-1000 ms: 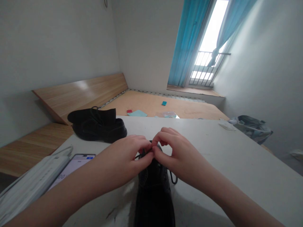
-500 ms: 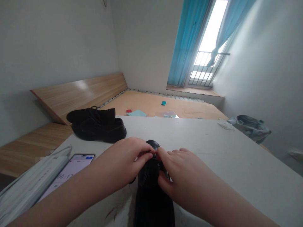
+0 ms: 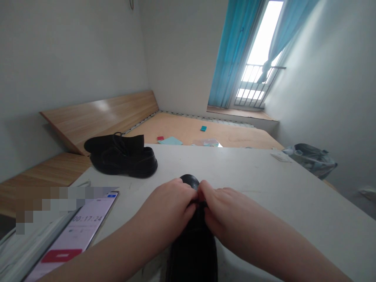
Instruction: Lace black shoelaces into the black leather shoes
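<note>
A black shoe [image 3: 192, 250] lies on the white table right in front of me, its toe pointing away. Both my hands meet over its lacing area and cover most of it. With fingers bent into a pinch, my left hand [image 3: 174, 201] grips what looks like the black shoelace, mostly hidden by the fingers. Close against it, my right hand [image 3: 225, 207] is also closed, thumb and forefinger pinching at the same spot. A second black shoe [image 3: 123, 156], with its lace in a loop, rests at the table's far left.
A phone [image 3: 88, 219] with a running timer leans on a pale box-like object [image 3: 38, 235] at the left. The white table [image 3: 264, 188] borders a wooden bed board [image 3: 235, 135] holding small papers. A bag-lined bin [image 3: 315, 158] stands beyond the right edge.
My left hand has moved right and slightly down, closing against my right hand. The right hand has shifted slightly right. More of the phone now shows.
</note>
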The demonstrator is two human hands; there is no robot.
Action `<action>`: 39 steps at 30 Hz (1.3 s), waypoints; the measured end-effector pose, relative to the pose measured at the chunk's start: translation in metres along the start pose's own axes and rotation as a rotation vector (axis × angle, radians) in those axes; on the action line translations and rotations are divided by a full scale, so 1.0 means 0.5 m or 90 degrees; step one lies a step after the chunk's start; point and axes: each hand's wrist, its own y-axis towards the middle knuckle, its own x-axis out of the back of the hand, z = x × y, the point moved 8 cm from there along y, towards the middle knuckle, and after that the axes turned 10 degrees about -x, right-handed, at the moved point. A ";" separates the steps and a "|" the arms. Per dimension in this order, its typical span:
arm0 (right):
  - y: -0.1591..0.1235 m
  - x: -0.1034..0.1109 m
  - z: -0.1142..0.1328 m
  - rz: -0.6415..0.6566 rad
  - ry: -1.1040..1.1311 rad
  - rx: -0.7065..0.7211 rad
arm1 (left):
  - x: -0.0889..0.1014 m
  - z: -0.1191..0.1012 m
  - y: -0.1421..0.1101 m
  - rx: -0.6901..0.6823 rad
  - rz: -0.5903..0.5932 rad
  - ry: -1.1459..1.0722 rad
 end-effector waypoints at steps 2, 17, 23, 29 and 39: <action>-0.001 0.000 -0.003 -0.006 0.012 -0.008 | 0.001 -0.001 0.000 0.004 -0.008 0.008; 0.036 0.062 -0.024 -0.054 0.330 0.039 | 0.109 0.048 -0.020 0.036 -0.227 -0.256; 0.063 0.068 -0.040 -0.109 0.529 0.077 | 0.127 0.052 -0.033 0.053 -0.343 -0.313; 0.058 0.091 -0.043 -0.190 0.626 0.133 | 0.154 0.042 -0.041 0.020 -0.421 -0.312; 0.068 0.054 -0.014 -0.027 0.753 0.242 | 0.136 0.032 -0.022 -0.027 -0.400 -0.522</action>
